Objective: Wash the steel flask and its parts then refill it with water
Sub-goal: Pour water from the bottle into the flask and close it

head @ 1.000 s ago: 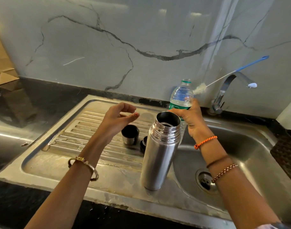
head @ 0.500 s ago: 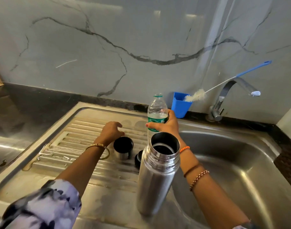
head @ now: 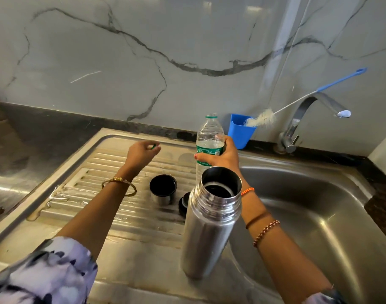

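Note:
The steel flask (head: 209,224) stands upright and uncapped on the sink's draining board (head: 100,207). Behind it sit its steel cup lid (head: 163,191) and, partly hidden by the flask, the black stopper (head: 182,205). My right hand (head: 220,154) grips a clear plastic water bottle (head: 209,132) with a green label; the bottle's mouth is open. My left hand (head: 142,152) hovers over the ribbed board and pinches a small green cap (head: 153,147) at its fingertips.
The sink basin (head: 308,216) lies to the right. A blue cup (head: 240,130) with a long blue-handled bottle brush (head: 262,119) stands by the wall near the chrome tap (head: 297,121). Water pools on the board's left edge. A dark counter lies to the left.
My left hand has moved farther from the cup lid toward the wall, with the green cap in its fingers. The right hand still holds the bottle upright behind the flask.

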